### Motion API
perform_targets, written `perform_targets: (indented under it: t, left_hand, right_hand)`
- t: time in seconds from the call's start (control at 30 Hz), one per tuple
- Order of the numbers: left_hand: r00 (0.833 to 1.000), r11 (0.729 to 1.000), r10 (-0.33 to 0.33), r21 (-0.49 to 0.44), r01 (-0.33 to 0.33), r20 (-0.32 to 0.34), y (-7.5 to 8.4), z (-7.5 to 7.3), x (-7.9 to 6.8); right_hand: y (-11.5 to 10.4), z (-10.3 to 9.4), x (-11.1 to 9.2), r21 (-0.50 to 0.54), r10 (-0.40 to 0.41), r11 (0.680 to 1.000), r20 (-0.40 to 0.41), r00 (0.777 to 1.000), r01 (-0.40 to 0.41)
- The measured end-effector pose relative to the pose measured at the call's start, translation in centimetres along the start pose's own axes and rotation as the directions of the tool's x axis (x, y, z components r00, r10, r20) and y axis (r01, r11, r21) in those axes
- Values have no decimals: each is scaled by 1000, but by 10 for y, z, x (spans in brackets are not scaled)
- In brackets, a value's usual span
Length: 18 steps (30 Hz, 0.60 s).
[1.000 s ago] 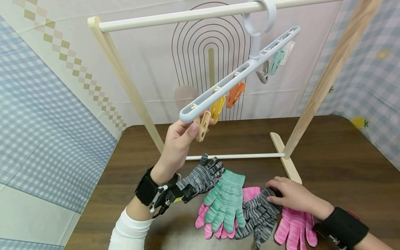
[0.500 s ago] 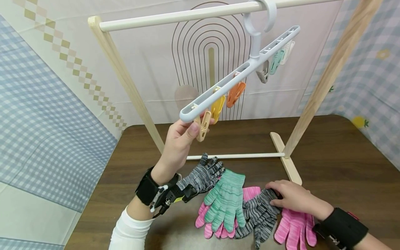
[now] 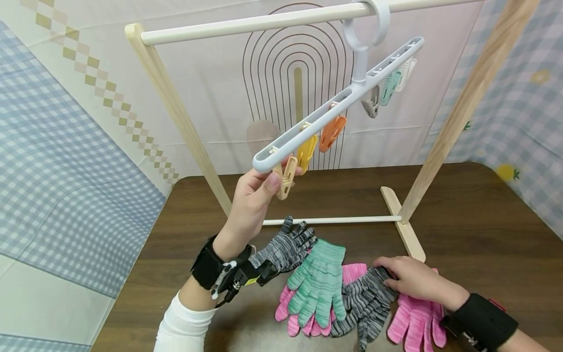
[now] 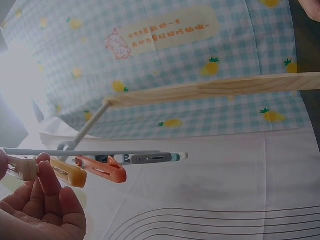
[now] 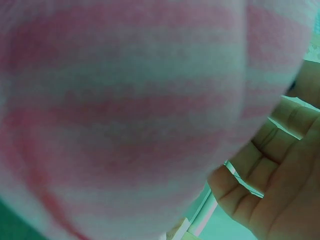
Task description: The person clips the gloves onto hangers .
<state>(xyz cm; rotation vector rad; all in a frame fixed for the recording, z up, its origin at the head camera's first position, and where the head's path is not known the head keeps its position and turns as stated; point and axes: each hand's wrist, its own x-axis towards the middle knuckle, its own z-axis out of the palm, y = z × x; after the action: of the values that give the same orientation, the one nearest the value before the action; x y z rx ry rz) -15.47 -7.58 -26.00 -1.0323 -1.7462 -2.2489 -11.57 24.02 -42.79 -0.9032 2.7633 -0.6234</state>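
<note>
In the head view my left hand [image 3: 251, 200] pinches a beige clothespin [image 3: 287, 178] at the near end of a pale blue clip hanger [image 3: 325, 108]. The left wrist view also shows this beige clothespin [image 4: 22, 168] between thumb and finger. At the lower right, my right hand [image 3: 418, 276] holds the cuff of a grey-black striped glove [image 3: 367, 305] between thumb and fingers, with the glove lying on the table. A pink glove [image 3: 418, 320] lies under that hand; its blurred stripes [image 5: 130, 100] fill most of the right wrist view.
A green glove [image 3: 318, 281] lies over pink ones, beside another grey-black glove [image 3: 281, 247]. Yellow [image 3: 307, 154], orange [image 3: 332, 133], grey [image 3: 371, 101], teal [image 3: 390, 88] and white clips hang from the hanger. A wooden rack [image 3: 259, 23] with a low crossbar [image 3: 334, 220] stands over the table.
My right hand has shifted slightly down and right at the grey-black glove's cuff. My left hand stays on the beige clothespin.
</note>
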Motion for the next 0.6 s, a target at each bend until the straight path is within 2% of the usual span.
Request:
perform_targets:
  t: [0.3,0.6]
  left_hand:
    - [1000,1000,3,-2,-3,1,1,0,0]
    - [1000,1000,-4,-6,4,-5,0,1,0]
  right_hand:
    - [-3,-7,0,44,-44,998,-83,996,48]
    - [-9,-18,-2,153,-7,988,-149,989,30]
